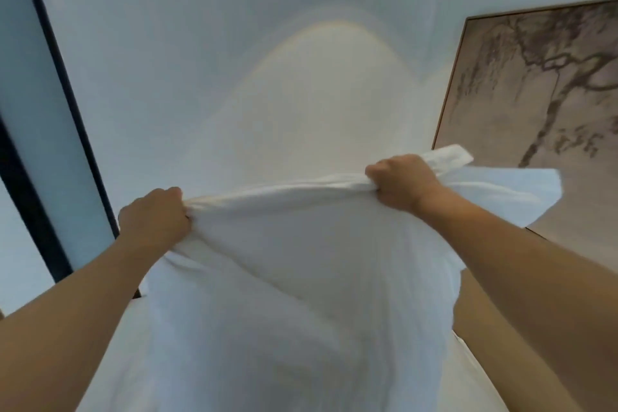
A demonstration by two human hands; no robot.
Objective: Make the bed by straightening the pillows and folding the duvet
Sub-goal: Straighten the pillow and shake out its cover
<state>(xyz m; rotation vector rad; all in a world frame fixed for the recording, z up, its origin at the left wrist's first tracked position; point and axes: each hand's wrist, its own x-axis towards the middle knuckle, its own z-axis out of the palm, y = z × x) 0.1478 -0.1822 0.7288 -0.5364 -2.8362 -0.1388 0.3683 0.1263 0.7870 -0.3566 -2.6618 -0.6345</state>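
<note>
Your pillow (294,278) looks soft and light, so it'll sag and flop wherever you don't support it. Gripping the top seam near the corners seems like the right spot. Your left hand (155,222) and right hand (403,182) both have fingers curled tight, bunching that upper edge. It's plain white, wrinkled, hanging in the air in front of the wall (234,43), beside a framed tree painting (541,94).
</note>
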